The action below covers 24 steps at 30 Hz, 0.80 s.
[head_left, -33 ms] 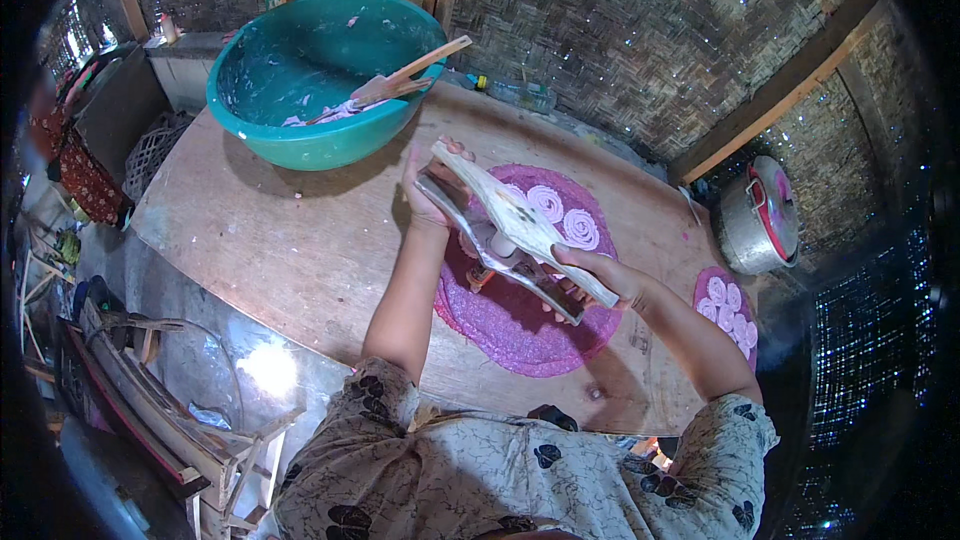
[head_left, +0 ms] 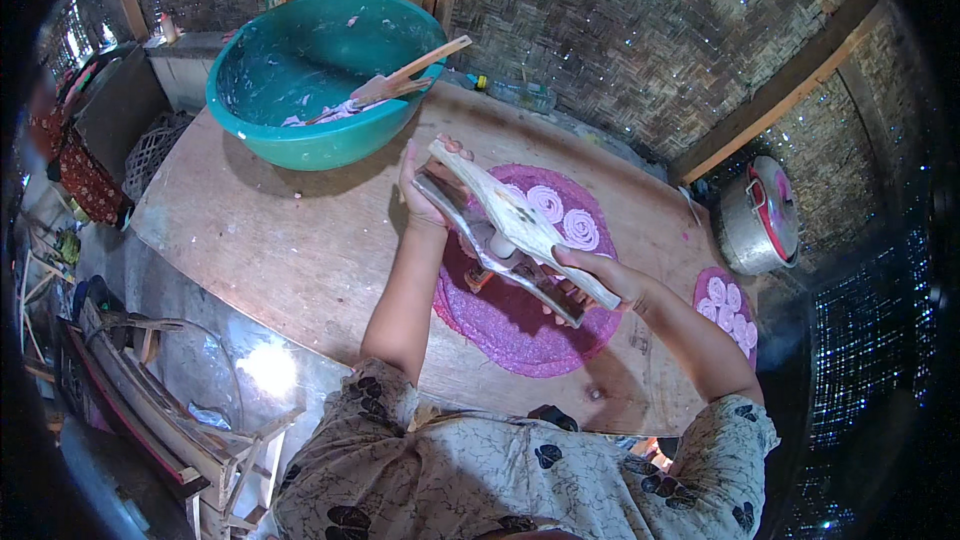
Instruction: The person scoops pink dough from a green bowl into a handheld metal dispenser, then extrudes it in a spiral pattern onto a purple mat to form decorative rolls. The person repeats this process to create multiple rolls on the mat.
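A two-part wooden hand press (head_left: pixel 533 233) slants in front of me, above a round purple mat (head_left: pixel 520 352). A pale plunger shows between its upper and lower boards. My left hand (head_left: pixel 424 202) is closed around the far-left ends of the boards. At the near-right ends, my right hand (head_left: pixel 618 274) grips too, thumb on the upper board, fingers beneath. Pink dough spirals (head_left: pixel 580 230) lie on the far part of the mat, some partly hidden by the press. What comes out under the press, if anything, I cannot make out.
A large teal basin (head_left: pixel 320 145) with pink dough remnants and a wooden spatula (head_left: pixel 420 62) stands at the table's far left. A second purple mat with several spirals (head_left: pixel 725 310) lies at the right edge, near a lidded metal pot (head_left: pixel 745 230). A plastic bottle (head_left: pixel 520 95) lies by the woven wall.
My left hand and the press's left end have shifted very slightly to the left. Nothing else visibly differs.
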Each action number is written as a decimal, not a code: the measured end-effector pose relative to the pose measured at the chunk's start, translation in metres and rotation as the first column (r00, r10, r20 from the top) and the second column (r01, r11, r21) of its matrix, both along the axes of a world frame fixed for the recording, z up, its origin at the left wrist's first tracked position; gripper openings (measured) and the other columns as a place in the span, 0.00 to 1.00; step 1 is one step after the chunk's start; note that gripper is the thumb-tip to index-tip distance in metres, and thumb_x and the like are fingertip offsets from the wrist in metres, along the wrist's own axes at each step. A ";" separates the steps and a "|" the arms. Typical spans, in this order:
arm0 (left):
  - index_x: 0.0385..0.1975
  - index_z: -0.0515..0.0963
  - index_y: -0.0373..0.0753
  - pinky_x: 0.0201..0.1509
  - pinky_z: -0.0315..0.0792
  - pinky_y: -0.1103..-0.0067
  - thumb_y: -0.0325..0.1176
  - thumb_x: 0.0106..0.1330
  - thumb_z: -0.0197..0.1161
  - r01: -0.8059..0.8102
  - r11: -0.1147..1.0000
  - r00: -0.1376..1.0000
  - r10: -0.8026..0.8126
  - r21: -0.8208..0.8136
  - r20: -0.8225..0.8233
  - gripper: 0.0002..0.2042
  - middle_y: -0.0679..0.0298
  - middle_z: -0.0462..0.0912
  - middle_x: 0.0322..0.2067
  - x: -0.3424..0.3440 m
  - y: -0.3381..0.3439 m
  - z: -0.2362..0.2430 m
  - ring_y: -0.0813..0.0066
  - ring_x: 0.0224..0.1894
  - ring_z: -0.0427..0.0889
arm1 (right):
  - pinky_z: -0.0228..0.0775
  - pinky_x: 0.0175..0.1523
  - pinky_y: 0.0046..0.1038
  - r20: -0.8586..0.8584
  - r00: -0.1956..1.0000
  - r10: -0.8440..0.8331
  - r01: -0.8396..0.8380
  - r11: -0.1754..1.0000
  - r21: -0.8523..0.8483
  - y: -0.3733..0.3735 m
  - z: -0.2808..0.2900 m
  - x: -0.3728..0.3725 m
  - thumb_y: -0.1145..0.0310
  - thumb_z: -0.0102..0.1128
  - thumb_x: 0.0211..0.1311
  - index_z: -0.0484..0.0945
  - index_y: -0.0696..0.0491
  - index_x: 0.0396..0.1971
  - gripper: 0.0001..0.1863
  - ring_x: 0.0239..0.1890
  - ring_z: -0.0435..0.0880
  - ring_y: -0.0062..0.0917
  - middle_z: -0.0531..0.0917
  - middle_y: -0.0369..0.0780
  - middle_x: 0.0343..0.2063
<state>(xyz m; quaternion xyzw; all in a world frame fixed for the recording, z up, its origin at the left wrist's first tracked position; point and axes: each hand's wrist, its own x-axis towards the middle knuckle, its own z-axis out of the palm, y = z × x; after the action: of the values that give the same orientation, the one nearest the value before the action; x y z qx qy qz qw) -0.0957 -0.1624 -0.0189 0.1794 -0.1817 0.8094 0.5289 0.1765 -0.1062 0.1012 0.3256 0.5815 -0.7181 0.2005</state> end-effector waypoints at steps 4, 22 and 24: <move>0.39 0.73 0.40 0.49 0.70 0.67 0.56 0.65 0.46 -0.040 0.995 0.999 0.043 -0.096 0.030 0.23 0.61 0.75 0.35 0.011 -0.004 0.013 0.61 0.43 0.73 | 0.78 0.33 0.28 0.009 1.000 -0.017 0.016 0.999 0.046 -0.001 0.019 0.005 0.33 0.50 0.57 0.69 0.57 0.51 0.40 0.30 0.84 0.29 0.82 0.46 0.33; 0.34 0.72 0.44 0.45 0.70 0.64 0.51 0.67 0.48 -0.128 0.973 0.990 0.115 -0.191 -0.076 0.17 0.66 0.76 0.29 0.002 -0.010 0.064 0.66 0.37 0.77 | 0.77 0.32 0.27 -0.113 0.994 -0.014 0.037 0.978 0.207 -0.014 0.041 0.002 0.37 0.50 0.60 0.76 0.60 0.44 0.36 0.26 0.83 0.27 0.83 0.44 0.29; 0.34 0.72 0.44 0.44 0.71 0.64 0.51 0.67 0.48 -0.099 0.977 0.993 0.086 -0.191 -0.077 0.16 0.66 0.76 0.29 0.009 -0.019 0.064 0.65 0.37 0.77 | 0.77 0.32 0.27 -0.121 0.992 -0.033 0.043 0.995 0.085 -0.016 0.034 0.010 0.37 0.51 0.59 0.75 0.60 0.44 0.35 0.26 0.83 0.27 0.83 0.44 0.29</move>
<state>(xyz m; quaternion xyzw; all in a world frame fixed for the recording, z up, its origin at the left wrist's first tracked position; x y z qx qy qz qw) -0.0867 -0.1818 0.0450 0.1626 -0.0751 0.8403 0.5116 0.1868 -0.1224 0.1354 0.3018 0.6169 -0.7138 0.1373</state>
